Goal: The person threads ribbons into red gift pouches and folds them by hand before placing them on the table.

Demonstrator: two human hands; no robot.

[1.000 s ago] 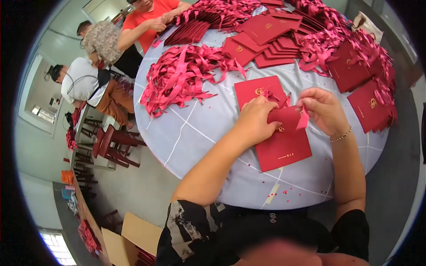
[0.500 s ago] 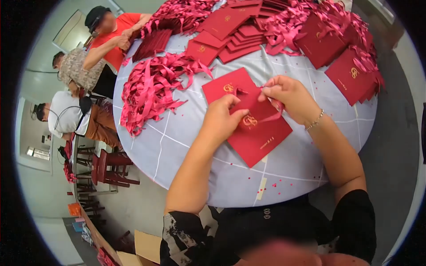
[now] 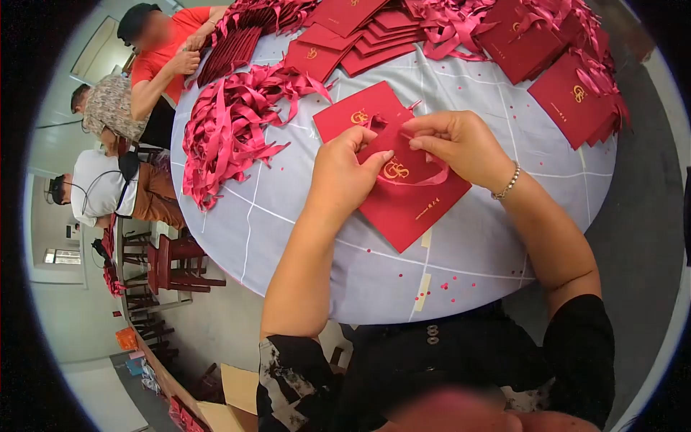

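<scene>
Two gold-lettered red bags [image 3: 425, 205] overlap, askew, on the bench [image 3: 295, 241]; pink ribbon [image 3: 425, 182] loops across one, between left hand [image 3: 342, 169] and right hand [image 3: 468, 147].

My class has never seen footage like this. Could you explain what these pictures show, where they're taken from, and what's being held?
There is no machine here: a person works bare-handed, and every picture comes from one camera on their head, looking forward and down. On the cloth-covered table lie a heap of loose pink ribbons and stacks of red pieces with gold emblems. The left hand holds a red piece overlapping another one. The right hand seems to pinch the pink ribbon looping across it, though the fingers hide the exact grip. Across the table, someone in a red top handles similar pieces.
</scene>
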